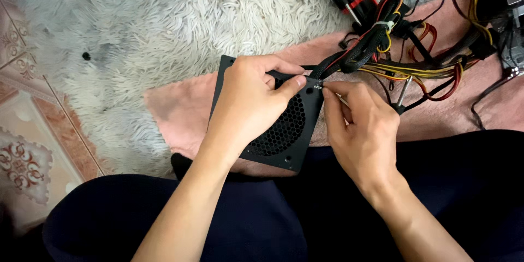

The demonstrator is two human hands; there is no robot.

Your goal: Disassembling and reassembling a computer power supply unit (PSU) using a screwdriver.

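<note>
- Left hand (248,101) clamps the black fan panel (284,134) at frame centre, over the lap.
- Right hand (357,125) pinches a thin tool (343,99) (tip hidden) at the panel's upper right corner.
- Better to keep the panel steady.

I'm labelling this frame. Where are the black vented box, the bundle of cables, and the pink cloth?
black vented box (284,131): head view, on its honeycomb grille.
bundle of cables (360,54): head view, on the black braided sleeve.
pink cloth (174,109): head view, on its bare left part.

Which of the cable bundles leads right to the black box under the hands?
The thick black braided bundle: it reaches the black box by the left hand, while the loose yellow and red wires lie to the side.
</note>
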